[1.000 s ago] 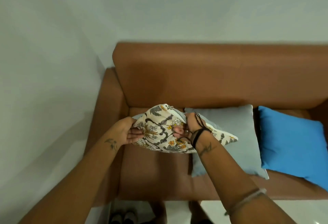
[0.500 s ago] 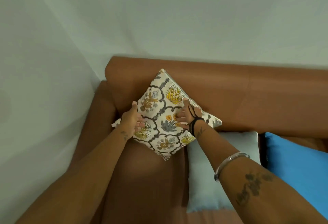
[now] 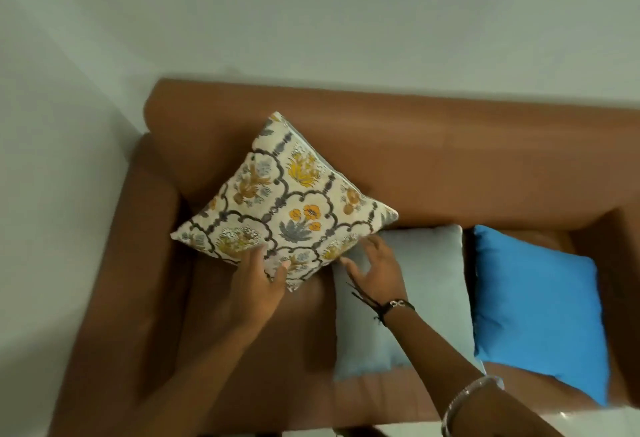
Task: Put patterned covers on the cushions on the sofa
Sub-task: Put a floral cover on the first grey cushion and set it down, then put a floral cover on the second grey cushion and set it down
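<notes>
We have the patterned cushion [image 3: 282,209] standing on one corner in the left end of the sofa [image 3: 450,145], leaning back against the backrest so the floral face shows to the room. Our left hand [image 3: 258,284] lies with open fingers against its lower edge, steadying that bottom corner without clamping it; the grip there is a loose, flat touch. Our right hand [image 3: 375,265] is spread wide just beside the cushion's lower right edge, holding nothing, and seems to hover above the grey cushion [image 3: 426,291] (we cannot tell whether it brushes the fabric). That grey cushion lies flat on the seat next to the covered one, and the blue cushion [image 3: 533,305] lies beyond it toward the right armrest; both look plain, so we judge they await covers. The left armrest and backrest hem in the patterned cushion on two sides, which should keep it from tipping. Bare seat in front of it, toward us, gives room to drag the grey cushion forward.
</notes>
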